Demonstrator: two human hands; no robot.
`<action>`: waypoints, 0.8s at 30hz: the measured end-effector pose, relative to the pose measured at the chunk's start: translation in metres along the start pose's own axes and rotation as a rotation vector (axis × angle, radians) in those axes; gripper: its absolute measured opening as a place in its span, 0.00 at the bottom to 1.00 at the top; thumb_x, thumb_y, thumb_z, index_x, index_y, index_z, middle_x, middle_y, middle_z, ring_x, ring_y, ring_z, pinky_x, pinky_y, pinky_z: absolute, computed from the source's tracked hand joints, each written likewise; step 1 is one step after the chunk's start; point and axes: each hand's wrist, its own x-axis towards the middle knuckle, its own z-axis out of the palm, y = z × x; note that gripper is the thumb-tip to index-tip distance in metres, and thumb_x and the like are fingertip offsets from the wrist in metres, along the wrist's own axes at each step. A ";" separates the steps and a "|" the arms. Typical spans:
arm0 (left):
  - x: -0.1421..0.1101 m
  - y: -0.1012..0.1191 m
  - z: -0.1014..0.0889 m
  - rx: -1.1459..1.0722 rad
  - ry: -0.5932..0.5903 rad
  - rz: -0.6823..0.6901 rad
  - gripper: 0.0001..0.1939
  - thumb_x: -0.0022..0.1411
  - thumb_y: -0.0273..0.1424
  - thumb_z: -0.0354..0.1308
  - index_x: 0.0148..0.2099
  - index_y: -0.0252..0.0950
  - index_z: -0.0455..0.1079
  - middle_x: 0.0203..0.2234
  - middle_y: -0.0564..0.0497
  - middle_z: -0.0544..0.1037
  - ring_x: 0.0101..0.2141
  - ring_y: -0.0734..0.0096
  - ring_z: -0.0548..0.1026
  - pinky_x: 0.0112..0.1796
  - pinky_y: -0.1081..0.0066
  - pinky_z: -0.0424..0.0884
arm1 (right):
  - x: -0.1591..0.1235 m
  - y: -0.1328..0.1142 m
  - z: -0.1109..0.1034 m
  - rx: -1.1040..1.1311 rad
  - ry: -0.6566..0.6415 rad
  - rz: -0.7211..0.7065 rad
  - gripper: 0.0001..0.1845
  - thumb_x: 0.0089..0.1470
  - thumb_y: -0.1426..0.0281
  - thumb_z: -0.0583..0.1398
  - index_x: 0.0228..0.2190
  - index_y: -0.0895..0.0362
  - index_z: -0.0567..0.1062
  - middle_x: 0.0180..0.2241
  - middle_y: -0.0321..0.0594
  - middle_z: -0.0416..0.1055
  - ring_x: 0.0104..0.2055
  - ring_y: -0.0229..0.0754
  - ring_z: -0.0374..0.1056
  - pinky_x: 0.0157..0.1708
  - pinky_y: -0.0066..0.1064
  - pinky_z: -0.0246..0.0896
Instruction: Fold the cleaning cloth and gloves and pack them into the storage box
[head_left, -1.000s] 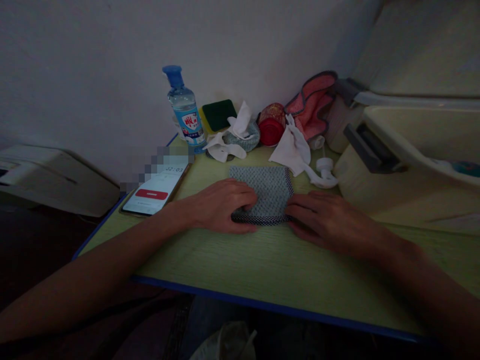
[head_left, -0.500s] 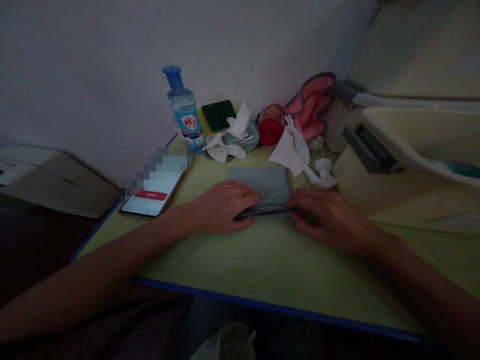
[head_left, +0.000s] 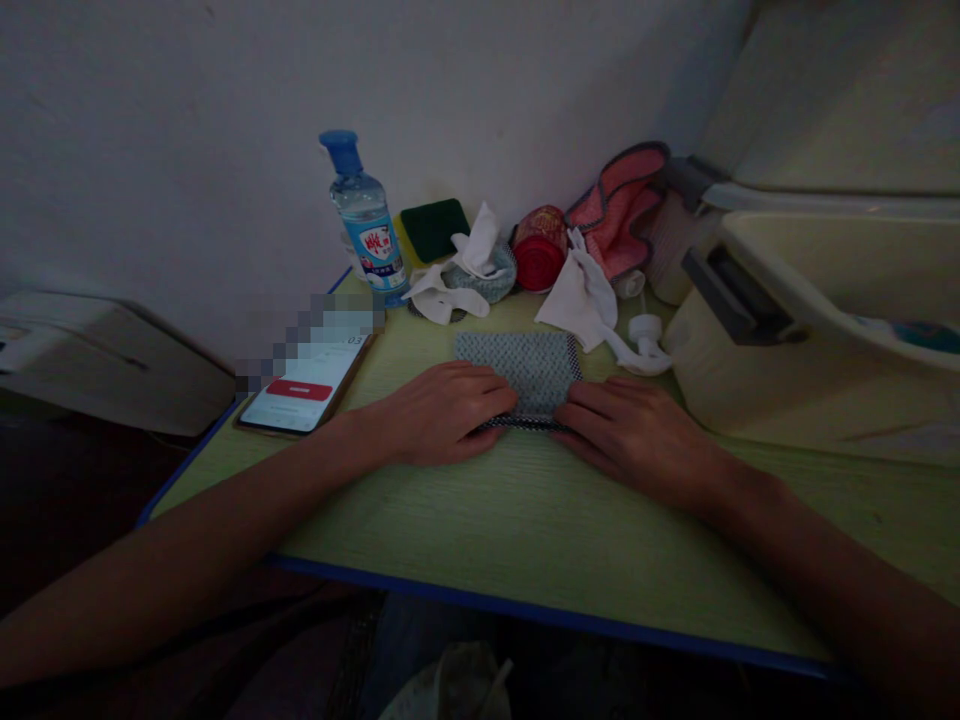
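Observation:
A grey-blue textured cleaning cloth (head_left: 525, 372) with a black-and-white stitched edge lies folded on the green table (head_left: 510, 530). My left hand (head_left: 454, 412) grips its near left corner, fingers on top and thumb at the near edge. At the near right corner, my right hand (head_left: 626, 430) closes over the cloth with its fingers on top. Both thumbs are partly hidden by the cloth and the fingers. Beyond the cloth sit a crumpled white cloth (head_left: 450, 300) and another white cloth (head_left: 581, 300).
A phone (head_left: 304, 390) lies at the left edge. Along the wall stand a blue-capped detergent bottle (head_left: 375, 240), a green-and-yellow sponge (head_left: 435, 230), a red-lidded jar (head_left: 540, 262) lying tipped, and a pink cloth (head_left: 622, 215). A white pump head (head_left: 645, 335) and cream bin (head_left: 750, 390) are at right.
My right hand has shifted left, further over the cloth's near right corner, and its fingers have come down flatter on it. My left hand stays almost where it was.

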 end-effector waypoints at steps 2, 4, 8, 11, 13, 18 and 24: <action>0.000 0.000 -0.002 0.012 -0.018 0.006 0.04 0.58 0.27 0.49 0.34 0.34 0.64 0.28 0.50 0.72 0.30 0.67 0.70 0.33 0.68 0.63 | 0.000 0.001 0.000 0.021 -0.008 0.007 0.11 0.57 0.73 0.53 0.27 0.58 0.73 0.25 0.38 0.68 0.24 0.38 0.62 0.29 0.31 0.55; -0.001 0.000 -0.004 0.030 -0.032 0.007 0.04 0.57 0.26 0.49 0.34 0.34 0.64 0.28 0.49 0.71 0.30 0.66 0.69 0.33 0.68 0.64 | -0.001 0.002 -0.001 0.060 -0.025 0.029 0.09 0.56 0.73 0.54 0.29 0.59 0.73 0.27 0.39 0.69 0.26 0.39 0.63 0.29 0.31 0.57; -0.003 -0.002 -0.006 0.051 -0.045 0.001 0.05 0.56 0.27 0.50 0.35 0.34 0.65 0.28 0.49 0.71 0.31 0.66 0.69 0.34 0.68 0.64 | -0.002 0.004 -0.002 0.153 -0.071 0.088 0.07 0.54 0.74 0.55 0.34 0.61 0.73 0.31 0.42 0.70 0.31 0.41 0.65 0.32 0.33 0.60; -0.005 -0.006 -0.008 0.045 -0.064 -0.002 0.05 0.56 0.27 0.50 0.35 0.34 0.65 0.30 0.48 0.70 0.32 0.67 0.68 0.34 0.68 0.65 | -0.002 0.005 -0.002 0.207 -0.083 0.101 0.08 0.53 0.75 0.55 0.34 0.62 0.72 0.32 0.44 0.70 0.35 0.44 0.65 0.36 0.34 0.62; -0.006 -0.009 -0.009 0.034 -0.057 0.003 0.05 0.56 0.27 0.50 0.35 0.34 0.65 0.31 0.48 0.70 0.33 0.67 0.67 0.35 0.68 0.65 | -0.002 0.006 -0.003 0.209 -0.078 0.097 0.06 0.51 0.76 0.55 0.33 0.61 0.72 0.33 0.46 0.69 0.36 0.45 0.65 0.37 0.36 0.62; -0.007 -0.012 -0.011 -0.019 -0.035 0.016 0.04 0.56 0.26 0.50 0.34 0.33 0.65 0.32 0.47 0.69 0.34 0.66 0.67 0.36 0.68 0.64 | -0.003 0.010 -0.003 0.203 -0.110 0.118 0.04 0.49 0.75 0.55 0.30 0.61 0.69 0.34 0.47 0.68 0.36 0.46 0.63 0.36 0.37 0.61; -0.008 -0.014 -0.013 -0.095 -0.041 -0.022 0.07 0.60 0.26 0.46 0.35 0.32 0.64 0.31 0.48 0.70 0.32 0.68 0.68 0.34 0.69 0.63 | -0.007 0.014 -0.005 0.221 -0.115 0.112 0.05 0.52 0.74 0.51 0.30 0.60 0.67 0.31 0.45 0.68 0.31 0.42 0.64 0.31 0.32 0.60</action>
